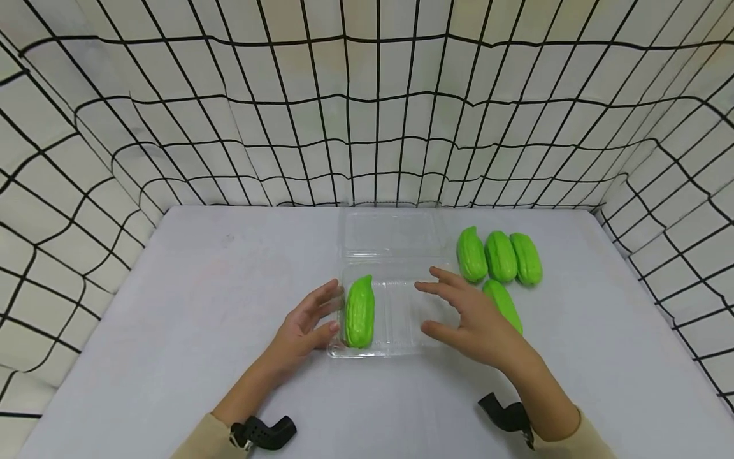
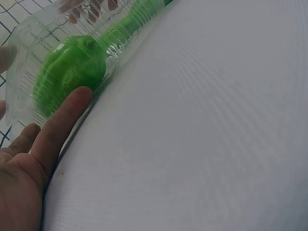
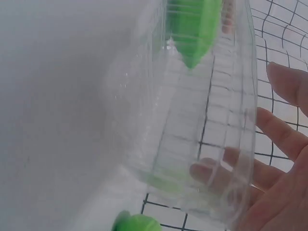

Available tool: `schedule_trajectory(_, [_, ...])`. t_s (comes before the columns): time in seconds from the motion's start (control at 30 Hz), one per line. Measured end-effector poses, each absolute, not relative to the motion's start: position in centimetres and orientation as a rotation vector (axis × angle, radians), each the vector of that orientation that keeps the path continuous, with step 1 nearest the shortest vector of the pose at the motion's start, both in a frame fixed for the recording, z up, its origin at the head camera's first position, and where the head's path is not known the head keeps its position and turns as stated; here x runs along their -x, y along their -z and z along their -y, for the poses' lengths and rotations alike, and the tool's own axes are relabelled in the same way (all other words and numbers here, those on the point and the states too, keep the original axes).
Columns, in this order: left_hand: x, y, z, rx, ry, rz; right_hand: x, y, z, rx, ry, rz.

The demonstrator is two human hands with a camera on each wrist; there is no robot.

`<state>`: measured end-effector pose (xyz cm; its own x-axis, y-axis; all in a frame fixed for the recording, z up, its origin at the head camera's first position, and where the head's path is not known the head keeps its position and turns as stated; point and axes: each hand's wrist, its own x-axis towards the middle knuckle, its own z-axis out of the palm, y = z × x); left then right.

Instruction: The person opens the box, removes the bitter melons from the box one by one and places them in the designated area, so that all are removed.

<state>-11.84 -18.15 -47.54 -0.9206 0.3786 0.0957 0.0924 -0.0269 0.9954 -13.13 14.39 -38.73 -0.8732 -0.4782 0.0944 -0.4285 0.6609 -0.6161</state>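
A clear plastic clamshell box [image 1: 395,344] lies unfolded on the table, its lid [image 1: 392,233] laid back at the far side. In its left part lies one green ridged gourd [image 1: 359,312], lengthwise, its pointed tip away from me. My left hand [image 1: 304,325] is at the box's left wall, fingers loosely extended; in the left wrist view, a finger [image 2: 62,122] lies along the wall beside the gourd [image 2: 72,70]. My right hand [image 1: 473,319] hovers with spread fingers at the box's right side, holding nothing. Partly hidden behind it is another gourd [image 1: 503,305].
Three more green gourds stand in a row right of the lid: left [image 1: 471,255], middle [image 1: 501,257] and right [image 1: 526,258]. A white cloth covers the table [image 1: 229,274]. Black grid netting [image 1: 378,102] over white walls encloses the far side and both flanks.
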Motion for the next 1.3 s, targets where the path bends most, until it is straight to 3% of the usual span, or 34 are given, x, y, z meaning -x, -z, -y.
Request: schedule_trajectory(1.3, [11.7,47.5,18.2,-0.519,-2.045,-2.028,13.3,40.2,-5.5,0.873,0.888,-2.579])
